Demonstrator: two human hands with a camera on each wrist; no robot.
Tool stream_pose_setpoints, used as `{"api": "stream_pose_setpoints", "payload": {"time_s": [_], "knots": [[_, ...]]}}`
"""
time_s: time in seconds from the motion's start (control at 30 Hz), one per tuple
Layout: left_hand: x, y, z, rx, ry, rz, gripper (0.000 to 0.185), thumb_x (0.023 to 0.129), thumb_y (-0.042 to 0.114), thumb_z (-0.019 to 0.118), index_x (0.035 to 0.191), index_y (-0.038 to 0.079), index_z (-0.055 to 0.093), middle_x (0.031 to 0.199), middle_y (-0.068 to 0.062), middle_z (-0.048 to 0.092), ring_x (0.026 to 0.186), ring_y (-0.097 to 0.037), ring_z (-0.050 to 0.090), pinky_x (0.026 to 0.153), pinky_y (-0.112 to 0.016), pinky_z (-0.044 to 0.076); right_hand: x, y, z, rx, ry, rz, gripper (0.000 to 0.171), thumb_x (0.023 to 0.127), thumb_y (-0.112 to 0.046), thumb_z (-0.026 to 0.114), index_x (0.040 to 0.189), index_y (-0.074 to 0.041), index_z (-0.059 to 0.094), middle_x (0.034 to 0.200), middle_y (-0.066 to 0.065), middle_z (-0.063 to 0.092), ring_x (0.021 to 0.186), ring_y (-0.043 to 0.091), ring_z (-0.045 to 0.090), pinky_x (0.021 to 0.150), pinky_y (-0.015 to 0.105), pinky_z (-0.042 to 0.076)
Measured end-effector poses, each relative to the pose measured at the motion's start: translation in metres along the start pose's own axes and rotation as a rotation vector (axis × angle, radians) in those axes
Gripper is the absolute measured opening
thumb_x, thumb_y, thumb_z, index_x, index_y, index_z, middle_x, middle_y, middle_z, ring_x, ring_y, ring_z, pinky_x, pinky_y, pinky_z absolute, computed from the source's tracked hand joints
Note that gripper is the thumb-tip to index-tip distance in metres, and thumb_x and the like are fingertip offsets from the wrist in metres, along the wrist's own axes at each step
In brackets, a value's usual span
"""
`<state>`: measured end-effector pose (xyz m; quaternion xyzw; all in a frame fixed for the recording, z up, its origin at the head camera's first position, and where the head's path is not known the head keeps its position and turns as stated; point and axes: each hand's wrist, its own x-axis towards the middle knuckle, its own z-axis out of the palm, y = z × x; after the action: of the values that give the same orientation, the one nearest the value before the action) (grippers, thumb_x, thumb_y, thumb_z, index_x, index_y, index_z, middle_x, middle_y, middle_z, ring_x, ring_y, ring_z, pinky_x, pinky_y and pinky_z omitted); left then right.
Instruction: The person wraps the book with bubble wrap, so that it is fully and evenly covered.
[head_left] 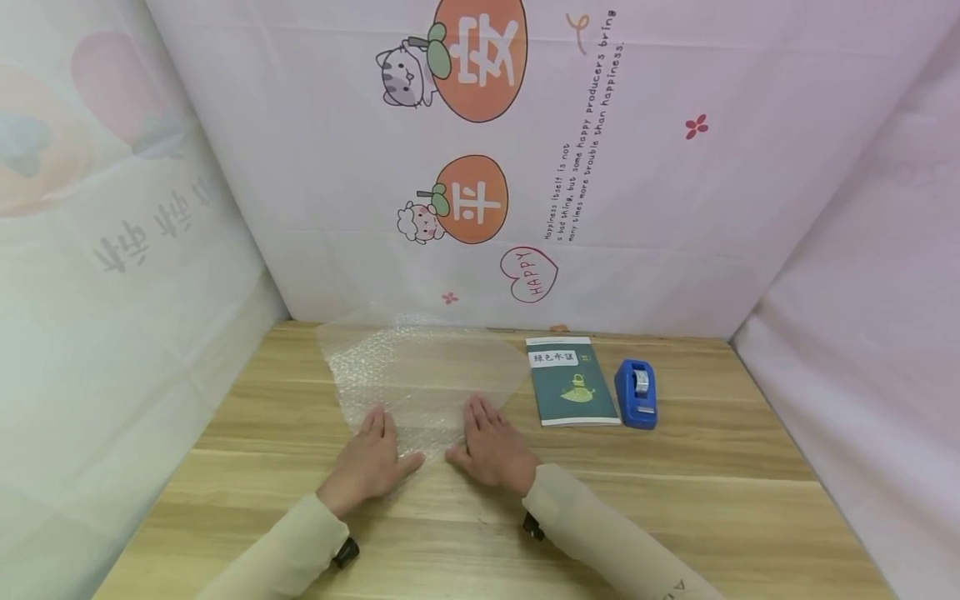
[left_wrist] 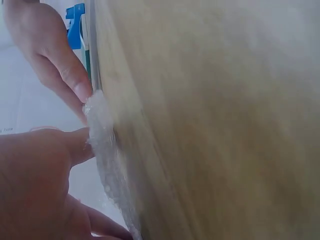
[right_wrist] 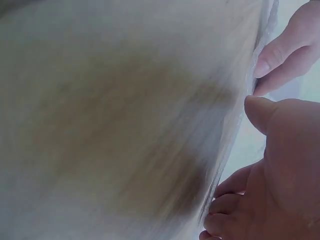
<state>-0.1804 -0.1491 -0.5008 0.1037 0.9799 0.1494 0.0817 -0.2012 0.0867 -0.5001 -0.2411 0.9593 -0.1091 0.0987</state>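
Observation:
A sheet of clear bubble wrap [head_left: 420, 375] lies spread on the wooden table, its far edge reaching the back wall. My left hand [head_left: 372, 458] presses on its near left part, fingers straight and pointing away, thumb out to the right. On the near right part rests my right hand [head_left: 495, 443], also with straight fingers, its thumb toward the left one. In the left wrist view the bubble wrap's near edge [left_wrist: 107, 155] shows under the thumb. The right wrist view has the right hand's fingertips [right_wrist: 220, 222] down along the sheet.
Right of the bubble wrap lies a green booklet [head_left: 573, 387] with a white label. Beside it stands a blue tape dispenser [head_left: 637, 396] with a roll in it. Printed cloth walls [head_left: 645, 275] enclose the wooden table [head_left: 675, 508] at the back and both sides.

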Motion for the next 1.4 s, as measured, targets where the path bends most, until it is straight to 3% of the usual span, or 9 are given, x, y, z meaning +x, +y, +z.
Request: {"api": "stream_pose_setpoints", "payload": {"time_s": [0.23,0.57,0.73,1.07,1.4], "knots": [[0.000,-0.003,-0.007,-0.007,-0.012,0.005,0.096,0.102,0.049,0.063,0.154,-0.023,0.027,0.166,-0.042,0.021,0.159,-0.053,0.022,0.130,-0.059,0.028,0.004,0.003,0.001,-0.017,-0.028,-0.001,0.090,0.109,-0.055,0.049,0.165,0.009,0.019,0.175,0.027,0.015,0.165,0.039,0.015,0.135,0.051,0.021],[0.015,-0.038,-0.025,-0.057,0.005,0.120,0.094,0.101,0.041,0.066,0.156,-0.023,0.023,0.166,-0.044,0.017,0.158,-0.058,0.018,0.131,-0.064,0.020,0.011,0.012,-0.001,-0.015,-0.051,-0.012,0.089,0.108,-0.054,0.052,0.165,0.008,0.021,0.176,0.025,0.016,0.166,0.037,0.016,0.135,0.048,0.021],[0.018,-0.048,-0.023,-0.077,-0.034,0.115,0.094,0.103,0.042,0.065,0.157,-0.022,0.021,0.166,-0.043,0.015,0.158,-0.058,0.017,0.131,-0.064,0.019,0.012,0.015,-0.002,0.005,-0.064,-0.030,0.090,0.107,-0.054,0.053,0.165,0.007,0.021,0.176,0.025,0.016,0.166,0.036,0.016,0.135,0.048,0.022],[0.011,-0.040,-0.018,-0.062,-0.052,0.045,0.096,0.105,0.045,0.061,0.155,-0.026,0.020,0.166,-0.044,0.013,0.159,-0.057,0.016,0.132,-0.062,0.018,0.019,0.024,-0.006,0.020,-0.077,-0.053,0.093,0.107,-0.060,0.049,0.167,0.004,0.018,0.177,0.022,0.015,0.166,0.036,0.015,0.135,0.047,0.022],[0.015,-0.035,-0.012,-0.041,-0.023,0.012,0.095,0.105,0.048,0.059,0.155,-0.024,0.022,0.166,-0.044,0.014,0.159,-0.055,0.016,0.132,-0.062,0.019,0.026,0.028,-0.013,0.026,-0.080,-0.057,0.088,0.108,-0.055,0.050,0.166,0.005,0.021,0.176,0.024,0.017,0.165,0.038,0.017,0.136,0.047,0.021]]}}
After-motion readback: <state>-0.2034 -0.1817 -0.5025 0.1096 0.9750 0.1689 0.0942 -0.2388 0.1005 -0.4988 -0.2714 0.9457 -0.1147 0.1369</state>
